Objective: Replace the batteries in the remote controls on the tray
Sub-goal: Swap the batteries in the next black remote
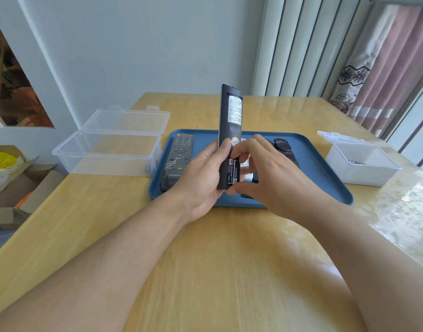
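Just above the blue tray [325,149] at frame centre, the left hand [200,178] is gripping the upright black remote [230,111] while the right hand [265,173] is pinching at its exposed batteries [232,172], which could spring loose and roll off the table [217,259].

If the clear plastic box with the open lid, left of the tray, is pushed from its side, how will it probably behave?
The clear box looks thin-walled and nearly empty, so it is probably light and would likely slide easily on the smooth wooden table. Its open lid stands up behind it, so a push there may tip it or flex the hinge. The walls may bend a little.
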A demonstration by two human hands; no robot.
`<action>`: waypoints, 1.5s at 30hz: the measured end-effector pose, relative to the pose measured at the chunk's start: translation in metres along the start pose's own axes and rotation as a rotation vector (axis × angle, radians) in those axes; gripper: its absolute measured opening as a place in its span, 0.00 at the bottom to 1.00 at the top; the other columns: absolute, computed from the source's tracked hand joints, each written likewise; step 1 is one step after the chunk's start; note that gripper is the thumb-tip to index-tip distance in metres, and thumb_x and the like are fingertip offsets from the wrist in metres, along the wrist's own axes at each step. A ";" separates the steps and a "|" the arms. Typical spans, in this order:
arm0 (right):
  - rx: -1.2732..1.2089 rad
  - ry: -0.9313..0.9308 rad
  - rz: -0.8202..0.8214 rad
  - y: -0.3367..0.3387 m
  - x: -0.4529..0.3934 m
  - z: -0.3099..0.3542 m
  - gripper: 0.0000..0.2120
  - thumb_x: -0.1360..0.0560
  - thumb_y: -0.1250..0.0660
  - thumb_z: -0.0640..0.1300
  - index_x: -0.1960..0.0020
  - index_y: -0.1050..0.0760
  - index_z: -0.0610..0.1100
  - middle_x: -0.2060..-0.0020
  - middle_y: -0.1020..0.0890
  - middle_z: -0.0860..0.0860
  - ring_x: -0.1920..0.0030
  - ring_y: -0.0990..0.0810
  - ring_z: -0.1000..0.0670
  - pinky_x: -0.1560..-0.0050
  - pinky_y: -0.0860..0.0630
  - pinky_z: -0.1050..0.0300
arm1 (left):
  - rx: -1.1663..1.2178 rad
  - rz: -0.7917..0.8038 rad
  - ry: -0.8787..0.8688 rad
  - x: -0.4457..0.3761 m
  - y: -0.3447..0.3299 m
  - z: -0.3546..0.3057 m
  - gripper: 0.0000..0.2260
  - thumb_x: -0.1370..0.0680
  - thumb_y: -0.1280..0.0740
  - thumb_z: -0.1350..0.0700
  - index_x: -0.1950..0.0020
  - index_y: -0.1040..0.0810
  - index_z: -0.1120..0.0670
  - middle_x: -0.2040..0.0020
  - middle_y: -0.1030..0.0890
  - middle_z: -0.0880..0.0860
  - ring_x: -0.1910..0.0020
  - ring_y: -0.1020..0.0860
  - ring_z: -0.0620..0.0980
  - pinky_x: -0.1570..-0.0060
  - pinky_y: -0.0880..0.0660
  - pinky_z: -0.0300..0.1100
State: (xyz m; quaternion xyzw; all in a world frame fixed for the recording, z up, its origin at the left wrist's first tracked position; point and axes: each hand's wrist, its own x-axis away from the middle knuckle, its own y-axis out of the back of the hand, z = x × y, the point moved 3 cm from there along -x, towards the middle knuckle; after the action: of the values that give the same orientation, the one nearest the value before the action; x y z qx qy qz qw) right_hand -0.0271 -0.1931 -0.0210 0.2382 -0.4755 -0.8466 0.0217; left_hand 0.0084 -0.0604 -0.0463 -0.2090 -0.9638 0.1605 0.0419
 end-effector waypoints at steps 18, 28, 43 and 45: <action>-0.086 0.052 -0.186 0.002 0.000 0.005 0.23 0.33 0.19 0.47 0.40 0.19 0.52 0.56 0.28 0.63 0.59 0.26 0.68 0.55 0.33 0.76 | 0.156 -0.065 0.018 -0.002 0.005 -0.005 0.17 0.15 0.40 0.49 0.30 0.24 0.57 0.44 0.17 0.56 0.36 0.21 0.64 0.41 0.23 0.54; -0.293 -0.098 -0.208 0.000 0.001 0.008 0.15 0.30 0.21 0.43 0.49 0.23 0.55 0.62 0.20 0.65 0.66 0.25 0.58 0.65 0.31 0.71 | 0.165 -0.035 0.044 0.000 0.003 -0.005 0.17 0.14 0.42 0.49 0.29 0.25 0.55 0.45 0.18 0.57 0.48 0.20 0.55 0.46 0.22 0.48; -1.267 -0.556 0.019 -0.003 0.001 0.006 0.11 0.21 0.42 0.34 0.46 0.22 0.41 0.66 0.24 0.50 0.71 0.33 0.53 0.75 0.40 0.63 | 0.112 -0.082 0.050 -0.003 0.005 -0.010 0.22 0.15 0.40 0.45 0.33 0.21 0.60 0.39 0.16 0.57 0.53 0.18 0.50 0.42 0.21 0.47; -1.027 -0.484 -0.014 -0.002 0.002 0.006 0.10 0.19 0.39 0.36 0.48 0.19 0.43 0.71 0.27 0.54 0.73 0.37 0.55 0.75 0.42 0.63 | 0.125 -0.100 0.059 -0.003 0.006 -0.010 0.19 0.15 0.39 0.45 0.36 0.19 0.58 0.42 0.15 0.57 0.53 0.19 0.51 0.43 0.23 0.46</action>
State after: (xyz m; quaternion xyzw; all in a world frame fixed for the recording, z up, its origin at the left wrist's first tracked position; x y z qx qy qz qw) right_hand -0.0305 -0.1876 -0.0210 -0.0005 0.0073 -0.9998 0.0194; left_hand 0.0146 -0.0530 -0.0388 -0.1621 -0.9595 0.2117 0.0911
